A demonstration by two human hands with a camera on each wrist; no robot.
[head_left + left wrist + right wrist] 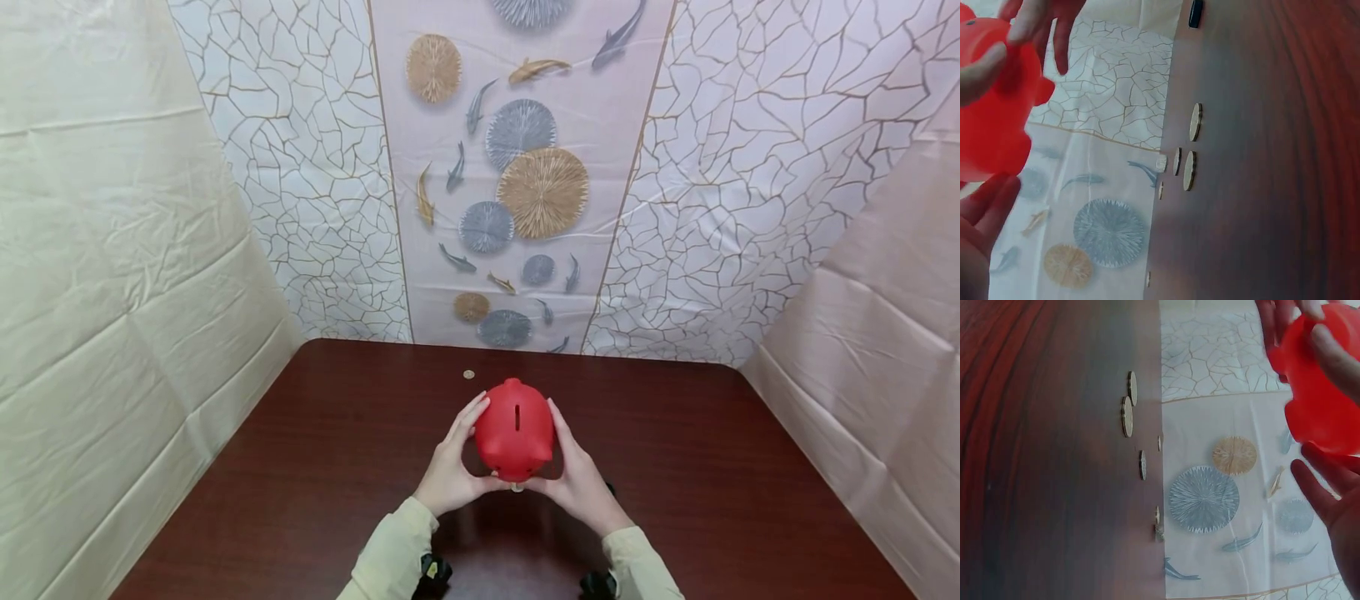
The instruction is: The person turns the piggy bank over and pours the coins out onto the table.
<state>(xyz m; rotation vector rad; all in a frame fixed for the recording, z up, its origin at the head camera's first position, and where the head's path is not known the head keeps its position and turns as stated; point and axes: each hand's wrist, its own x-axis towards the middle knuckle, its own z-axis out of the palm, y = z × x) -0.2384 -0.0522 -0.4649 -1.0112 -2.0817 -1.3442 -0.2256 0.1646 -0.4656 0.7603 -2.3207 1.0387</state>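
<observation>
A red piggy bank (514,433) is held up off the table between both hands, its dark coin slot facing the head camera. My left hand (452,473) grips its left side, thumb at the near end and fingers along the flank. On the opposite side my right hand (577,483) grips it the same way. The wrist views show space between the bank and the tabletop. Several coins lie below, including one coin (1190,170) in the left wrist view and another coin (1127,417) in the right wrist view. From above, the bank and hands hide most of them.
The dark brown table (337,450) has one coin (468,374) toward its back edge. A small black object (1195,12) lies on the table in the left wrist view. Patterned cloth (517,167) hangs behind, with plain cream cloth (127,292) at the sides.
</observation>
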